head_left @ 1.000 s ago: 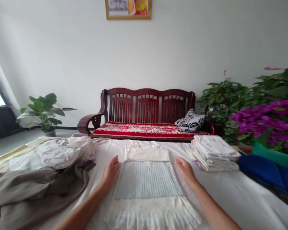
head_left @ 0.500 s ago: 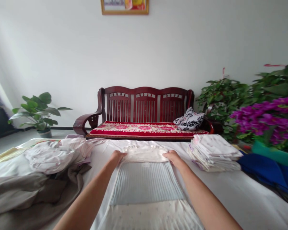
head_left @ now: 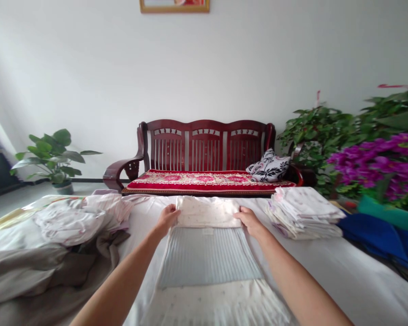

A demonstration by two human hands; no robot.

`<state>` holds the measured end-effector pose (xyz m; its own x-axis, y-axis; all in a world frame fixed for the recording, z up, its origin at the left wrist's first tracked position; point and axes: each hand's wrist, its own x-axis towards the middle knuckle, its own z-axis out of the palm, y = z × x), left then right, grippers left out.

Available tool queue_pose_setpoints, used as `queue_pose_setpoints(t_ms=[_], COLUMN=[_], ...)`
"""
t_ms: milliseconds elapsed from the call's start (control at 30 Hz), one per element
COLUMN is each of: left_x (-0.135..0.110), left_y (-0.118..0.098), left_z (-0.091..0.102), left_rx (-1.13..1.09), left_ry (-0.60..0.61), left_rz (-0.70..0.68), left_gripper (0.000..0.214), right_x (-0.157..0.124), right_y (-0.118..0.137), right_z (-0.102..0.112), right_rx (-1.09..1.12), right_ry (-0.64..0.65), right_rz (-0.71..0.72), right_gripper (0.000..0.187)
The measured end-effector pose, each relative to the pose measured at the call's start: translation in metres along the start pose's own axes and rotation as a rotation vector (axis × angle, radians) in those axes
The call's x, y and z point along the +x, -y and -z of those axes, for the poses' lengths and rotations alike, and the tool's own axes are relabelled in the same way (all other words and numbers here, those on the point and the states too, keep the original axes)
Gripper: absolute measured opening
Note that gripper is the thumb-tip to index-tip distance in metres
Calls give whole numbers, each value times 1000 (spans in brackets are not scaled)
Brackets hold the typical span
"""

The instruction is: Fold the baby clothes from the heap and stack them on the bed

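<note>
A small garment (head_left: 209,258) lies flat in front of me, with a pale blue ribbed middle and white, faintly dotted bands at both ends. Its far white band appears folded over or gathered at the top. My left hand (head_left: 169,217) pinches the left corner of that far band. On the opposite side, my right hand (head_left: 248,218) grips the right corner between thumb and fingers. Between the two hands the band is stretched straight. A white sheet (head_left: 313,271) lies beneath the garment.
Left of my arm sit a heap of crumpled white clothes (head_left: 71,222) and a grey-brown cloth (head_left: 27,276). A stack of folded white cloths (head_left: 302,213) stands at right, beside a blue item (head_left: 377,240) and purple flowers (head_left: 377,163). Beyond is a wooden bench (head_left: 206,147).
Both hands have lifted the far band slightly, and it now looks smoother and taller. My view has tilted down a little.
</note>
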<state>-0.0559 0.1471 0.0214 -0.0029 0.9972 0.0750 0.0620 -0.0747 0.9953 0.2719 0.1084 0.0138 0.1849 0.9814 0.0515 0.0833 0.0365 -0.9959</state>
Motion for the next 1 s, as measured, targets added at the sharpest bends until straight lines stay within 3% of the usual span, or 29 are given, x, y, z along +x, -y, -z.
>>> queue_pose_setpoints(t_ms=[100, 200, 333, 400, 533, 667, 733, 867, 1000], left_x=[-19, -40, -62, -68, -73, -90, -105, -131, -133], left_y=[-6, 4, 24, 29, 22, 5, -4, -10, 0], left_z=[13, 32, 52, 57, 57, 47, 40, 28, 30], left_rx=[-101, -66, 411, 615, 777, 742, 763, 833, 817], left_ry=[123, 282, 423, 440, 391, 360, 458, 701, 675], left_rz=[-108, -250, -402, -486, -582, -625, -670, -774, -718], left_gripper=[45, 53, 18, 21, 41, 42, 41, 47, 31], right_x=[-20, -41, -63, -69, -73, -85, -96, -117, -122], right_y=[3, -4, -18, -20, -13, -1, 3, -2, -12], right_z=[11, 25, 34, 34, 36, 34, 29, 21, 24], right_rx=[53, 56, -22, -72, -180, -345, -453, -737, -762], right_ry=[32, 88, 115, 121, 62, -15, 79, 405, 384], right_rz=[74, 126, 109, 114, 157, 359, 471, 572, 552], right_gripper=[39, 36, 17, 12, 7, 16, 27, 37, 17])
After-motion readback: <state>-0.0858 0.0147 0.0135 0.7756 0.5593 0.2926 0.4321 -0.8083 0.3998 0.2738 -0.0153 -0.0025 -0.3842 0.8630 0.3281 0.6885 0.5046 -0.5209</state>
